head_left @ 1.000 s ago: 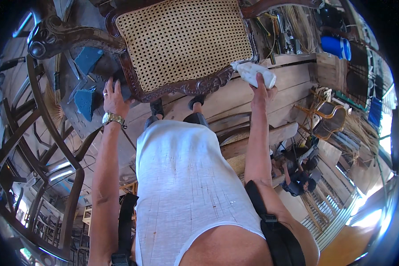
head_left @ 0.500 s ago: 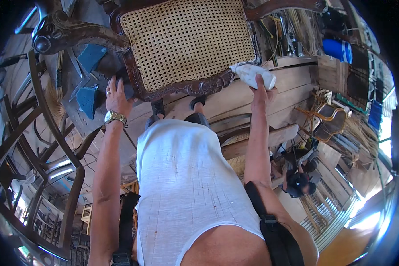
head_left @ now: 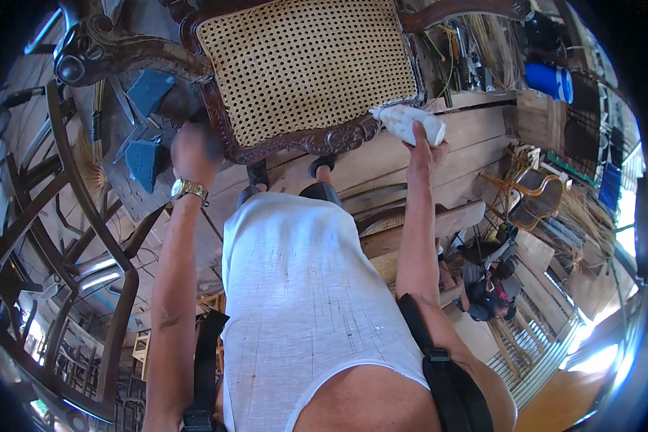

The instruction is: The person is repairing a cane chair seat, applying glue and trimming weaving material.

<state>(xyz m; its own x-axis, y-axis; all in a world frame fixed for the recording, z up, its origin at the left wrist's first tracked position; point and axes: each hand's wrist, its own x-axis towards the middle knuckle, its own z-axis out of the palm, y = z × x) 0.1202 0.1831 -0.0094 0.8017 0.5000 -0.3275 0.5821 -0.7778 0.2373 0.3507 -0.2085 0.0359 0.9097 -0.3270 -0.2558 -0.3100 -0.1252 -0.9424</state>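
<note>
Chair frame (head_left: 338, 137): dark wood, deeply carved, glossy on the raised parts. Cane panel (head_left: 309, 68): woven, matt, evenly holed. Bottle (head_left: 402, 118): white plastic by the look, smooth, smudged. Planks (head_left: 475, 124): bare wood, matt, grain showing. Blue pad (head_left: 142, 164): matt, rough; can't tell the material from here. Watch (head_left: 187, 189): shiny gold-toned metal. Shirt (head_left: 302, 288): thin cloth, matt, streaked. Strap (head_left: 461, 392): dull black webbing. Blue drum (head_left: 549, 81): smooth, glossy, plastic to my eye.

stained white sleeveless top (head_left: 288, 288), black buckled shoulder straps (head_left: 450, 385), gold-toned wristwatch (head_left: 188, 189)
</note>
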